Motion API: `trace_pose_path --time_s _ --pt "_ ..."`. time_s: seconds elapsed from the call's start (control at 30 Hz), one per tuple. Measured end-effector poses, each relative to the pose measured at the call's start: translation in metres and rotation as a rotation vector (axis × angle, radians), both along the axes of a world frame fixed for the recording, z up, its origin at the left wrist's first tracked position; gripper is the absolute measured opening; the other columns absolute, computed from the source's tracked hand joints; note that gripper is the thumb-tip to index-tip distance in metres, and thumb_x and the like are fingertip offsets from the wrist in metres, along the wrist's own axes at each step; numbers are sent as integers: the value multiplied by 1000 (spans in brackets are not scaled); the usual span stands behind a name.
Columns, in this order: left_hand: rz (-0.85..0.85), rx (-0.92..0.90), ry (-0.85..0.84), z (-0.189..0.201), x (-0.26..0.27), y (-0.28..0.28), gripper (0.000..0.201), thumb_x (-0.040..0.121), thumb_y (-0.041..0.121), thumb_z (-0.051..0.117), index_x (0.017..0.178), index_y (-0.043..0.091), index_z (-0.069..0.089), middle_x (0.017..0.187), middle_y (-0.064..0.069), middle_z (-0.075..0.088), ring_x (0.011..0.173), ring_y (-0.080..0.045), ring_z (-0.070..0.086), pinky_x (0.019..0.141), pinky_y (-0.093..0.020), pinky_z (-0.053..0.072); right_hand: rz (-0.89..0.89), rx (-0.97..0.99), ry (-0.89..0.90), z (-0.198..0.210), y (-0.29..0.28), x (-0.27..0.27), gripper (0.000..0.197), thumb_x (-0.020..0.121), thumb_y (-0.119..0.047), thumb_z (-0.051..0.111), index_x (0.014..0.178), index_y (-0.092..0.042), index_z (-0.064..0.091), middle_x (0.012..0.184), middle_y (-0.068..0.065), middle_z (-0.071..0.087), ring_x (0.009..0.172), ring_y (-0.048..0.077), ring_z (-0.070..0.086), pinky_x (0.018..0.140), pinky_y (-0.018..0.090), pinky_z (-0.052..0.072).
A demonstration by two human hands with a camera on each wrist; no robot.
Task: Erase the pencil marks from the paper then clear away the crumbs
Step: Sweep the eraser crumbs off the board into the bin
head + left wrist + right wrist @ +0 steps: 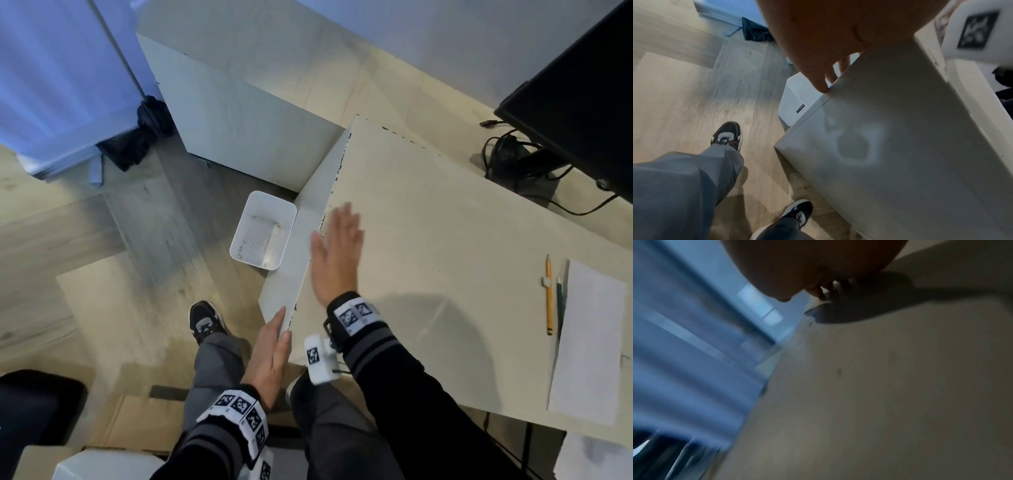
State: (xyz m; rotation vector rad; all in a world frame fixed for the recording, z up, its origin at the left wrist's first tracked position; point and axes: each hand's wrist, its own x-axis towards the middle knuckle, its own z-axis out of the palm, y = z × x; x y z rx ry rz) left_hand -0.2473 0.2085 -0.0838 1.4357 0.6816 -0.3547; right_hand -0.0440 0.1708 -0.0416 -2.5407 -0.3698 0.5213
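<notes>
Paper sheet (298, 240) is held slanted at tabletop (445, 240) edge by left hand (270, 353), chute into white bin (262, 231). Right hand (337, 253) is flat, nothing gripped, sweeping dark crumbs (322, 226) onto it.

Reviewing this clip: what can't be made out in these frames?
- Crumbs: head view shows only dark specks along the table edge; too small to confirm.
- Bin contents: tiny specks, unidentifiable.
- Right hand: motion-blurred; table contact unclear. Right wrist view is dark and smeared.
- Left hand fingers: hidden behind the white sheet.
- Paper: cut by the right edge; remaining marks unreadable.
</notes>
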Motion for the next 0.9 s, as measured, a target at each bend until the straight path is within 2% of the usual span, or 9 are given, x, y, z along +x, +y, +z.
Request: trace_pose_path --time_s 0.07,0.23,0.33,0.43,0.53,0.63,0.73,0.83,0.9 --pt "-74 51 -1 1 2 8 79 89 76 22 155 32 20 152 20 29 139 10 25 116 -24 20 173 170 54 5 3 -13 55 106 -40 22 156 -21 19 164 -8 3 150 7 -9 123 31 -5" --pt "-285 214 -119 5 14 31 80 91 71 22 155 24 19 153 8 31 136 0 31 115 -26 26 -322 254 22 10 -39 32 51 107 -38 28 155 -22 25 164 -10 11 150 2 2 124 34 7" --pt "-314 287 -193 4 25 25 79 95 65 32 157 21 12 159 5 23 144 -5 24 119 -29 21 -96 -50 -38 -1 -26 28 57 105 -42 19 157 -18 12 164 -3 -9 151 16 -13 123 38 -8" --pt "-266 288 -179 2 28 18 83 94 69 31 158 22 8 161 7 17 145 2 15 117 -17 13 193 117 1 0 -5 3 55 104 -43 21 155 -21 20 163 -8 -3 150 9 -12 122 28 -8" --pt "-234 228 -178 1 26 17 84 92 70 32 158 24 8 161 9 16 145 3 15 116 -20 15 -22 346 46 8 -16 17 49 106 -41 30 152 -25 32 162 -13 16 148 -2 4 122 23 6" --pt "-223 187 -160 2 26 17 86 90 72 32 157 25 7 160 11 15 144 3 16 118 -24 17 -304 95 -52 0 -32 46 53 106 -36 32 155 -17 23 165 -4 6 151 12 0 124 36 5" --pt "-193 159 -171 0 25 15 82 92 69 34 157 27 7 160 13 15 145 5 15 120 -27 18 -20 -202 -111 -4 -18 27 63 104 -36 34 157 -13 8 164 5 -11 151 23 -14 122 37 -8" --pt "-162 129 -173 -1 22 13 79 94 65 36 157 28 7 160 15 15 145 6 12 120 -27 16 182 38 -50 7 -20 4 63 104 -40 38 157 -20 11 164 -7 -7 150 9 -11 120 21 -6" --pt "-148 98 -162 0 21 13 77 94 63 37 157 31 6 160 17 14 145 8 11 119 -25 16 -39 266 -56 14 -39 8 53 104 -31 43 154 -22 25 164 -10 9 150 5 6 118 13 9"
